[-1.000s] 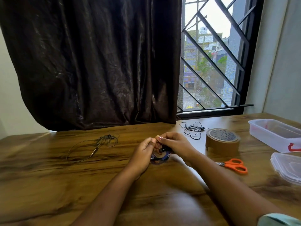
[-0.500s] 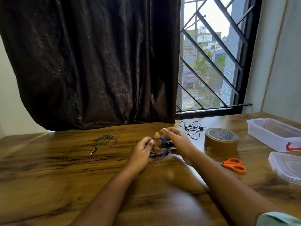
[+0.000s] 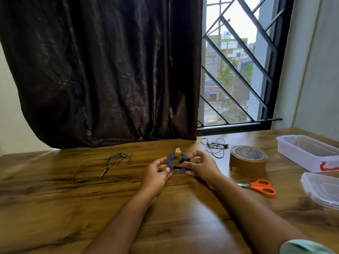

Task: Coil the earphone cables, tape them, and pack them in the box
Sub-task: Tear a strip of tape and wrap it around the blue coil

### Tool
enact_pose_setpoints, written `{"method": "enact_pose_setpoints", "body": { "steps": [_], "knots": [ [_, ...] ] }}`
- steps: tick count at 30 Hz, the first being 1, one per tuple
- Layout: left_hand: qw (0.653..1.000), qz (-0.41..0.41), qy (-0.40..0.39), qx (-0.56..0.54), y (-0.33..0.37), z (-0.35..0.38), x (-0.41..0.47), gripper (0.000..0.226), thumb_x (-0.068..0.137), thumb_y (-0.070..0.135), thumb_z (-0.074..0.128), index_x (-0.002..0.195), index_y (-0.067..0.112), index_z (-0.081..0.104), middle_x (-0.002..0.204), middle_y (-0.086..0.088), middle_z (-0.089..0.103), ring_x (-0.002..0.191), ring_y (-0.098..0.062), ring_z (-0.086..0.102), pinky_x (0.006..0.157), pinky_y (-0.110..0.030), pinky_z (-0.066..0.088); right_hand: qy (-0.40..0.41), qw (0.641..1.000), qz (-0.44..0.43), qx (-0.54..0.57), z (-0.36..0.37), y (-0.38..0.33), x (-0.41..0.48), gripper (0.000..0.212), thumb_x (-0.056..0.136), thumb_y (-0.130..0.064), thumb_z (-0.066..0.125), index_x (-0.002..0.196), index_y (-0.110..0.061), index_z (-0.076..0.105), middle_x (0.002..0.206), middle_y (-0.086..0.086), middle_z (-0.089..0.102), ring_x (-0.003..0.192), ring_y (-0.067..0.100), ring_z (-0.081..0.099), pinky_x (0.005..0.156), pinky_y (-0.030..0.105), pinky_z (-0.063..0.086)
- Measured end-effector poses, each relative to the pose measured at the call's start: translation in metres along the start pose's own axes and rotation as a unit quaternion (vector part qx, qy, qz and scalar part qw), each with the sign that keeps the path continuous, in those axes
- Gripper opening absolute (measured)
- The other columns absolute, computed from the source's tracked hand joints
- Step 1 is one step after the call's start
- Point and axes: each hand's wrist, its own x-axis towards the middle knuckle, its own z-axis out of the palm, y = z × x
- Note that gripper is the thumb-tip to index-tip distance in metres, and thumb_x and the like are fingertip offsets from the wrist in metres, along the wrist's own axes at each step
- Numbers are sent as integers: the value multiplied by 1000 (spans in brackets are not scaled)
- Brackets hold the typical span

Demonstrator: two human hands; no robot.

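A coiled blue earphone cable [image 3: 171, 159] stands upright between my hands over the wooden table [image 3: 55, 208], with a brown tape tab [image 3: 177, 150] on its top. My left hand [image 3: 157, 173] pinches its lower left side. My right hand [image 3: 200, 165] pinches the right side at the black earbuds. A loose grey earphone [image 3: 102, 166] lies to the left, and a loose black earphone [image 3: 215, 147] lies behind my right hand. The roll of brown tape [image 3: 248, 160] stands to the right. The clear plastic box [image 3: 310, 152] sits open at the far right.
Orange-handled scissors [image 3: 260, 186] lie in front of the tape roll. The box's clear lid [image 3: 322, 189] rests at the right edge. A dark curtain [image 3: 100, 70] and a barred window [image 3: 236, 70] stand behind the table.
The blue coil has come up from under my hands and now stands upright, showing its tape tab. My hands have spread apart to its two sides.
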Motion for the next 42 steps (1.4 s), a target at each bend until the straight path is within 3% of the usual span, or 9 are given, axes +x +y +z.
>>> {"method": "enact_pose_setpoints", "body": {
  "steps": [3, 7, 11, 14, 17, 19, 28, 37, 42],
  "knots": [
    [995, 31, -3, 92, -5, 2, 0, 48, 91, -4, 49, 135, 17, 46, 129, -3, 57, 101, -7, 59, 78, -22, 53, 24, 998, -17, -57, 2, 3, 3, 20, 82, -4, 71, 91, -14, 55, 89, 12, 63, 82, 23, 69, 58, 25, 56],
    [984, 61, 5, 170, -6, 3, 1, 49, 92, -1, 50, 137, 17, 44, 134, 1, 54, 97, 1, 55, 61, -11, 43, 51, 993, -42, -99, 2, 5, 6, 17, 82, -6, 72, 90, -12, 58, 78, 6, 61, 67, 14, 62, 51, 19, 53],
    [974, 71, 6, 214, -8, 5, 2, 50, 91, -3, 49, 137, 17, 44, 138, -1, 51, 123, -10, 50, 73, -9, 42, 81, 987, -55, -128, 1, 8, 9, 16, 80, -5, 74, 85, -13, 60, 75, 5, 61, 64, 15, 62, 55, 24, 54],
    [960, 89, 25, 265, -9, 6, 2, 48, 93, 0, 49, 136, 20, 46, 137, 0, 52, 120, -10, 51, 74, -9, 40, 105, 979, -77, -154, 2, 9, 14, 19, 78, -3, 74, 80, -16, 60, 73, -1, 57, 68, 16, 59, 66, 28, 56],
    [949, 99, 54, 294, -9, 3, 3, 45, 94, 1, 47, 135, 21, 48, 139, 1, 50, 124, -12, 49, 84, -12, 39, 119, 971, -91, -187, 5, 8, 21, 17, 80, -4, 71, 81, -17, 60, 73, -4, 55, 65, 8, 52, 53, 7, 40],
    [940, 101, 69, 319, -8, 0, 3, 45, 94, 3, 47, 135, 22, 47, 141, 1, 47, 125, -12, 47, 88, -16, 41, 123, 968, -93, -201, 7, 7, 28, 15, 82, -4, 69, 83, -16, 60, 72, -4, 54, 62, 5, 49, 48, 5, 37],
    [920, 108, 77, 368, -9, -5, 9, 45, 94, 9, 50, 135, 26, 46, 143, 4, 44, 127, -12, 45, 100, -29, 46, 149, 957, -85, -233, 20, 11, 61, 15, 81, -8, 71, 84, -17, 60, 76, 0, 57, 64, 8, 49, 54, 17, 35],
    [916, 114, 75, 378, -7, -7, 8, 44, 93, 10, 52, 134, 25, 48, 143, 3, 44, 127, -15, 46, 102, -31, 44, 192, 939, -96, -267, 11, 13, 59, 19, 88, -10, 60, 107, -11, 66, 107, 10, 66, 104, 26, 59, 88, 30, 44],
    [913, 130, 52, 382, -6, -9, 6, 44, 93, 10, 52, 134, 25, 48, 142, 3, 45, 131, -13, 40, 105, -26, 36, 190, 829, -36, -525, -25, 13, 50, 47, 92, -20, 49, 138, -24, 44, 146, 14, 36, 136, 33, 28, 113, 41, 22]
  ]
}}
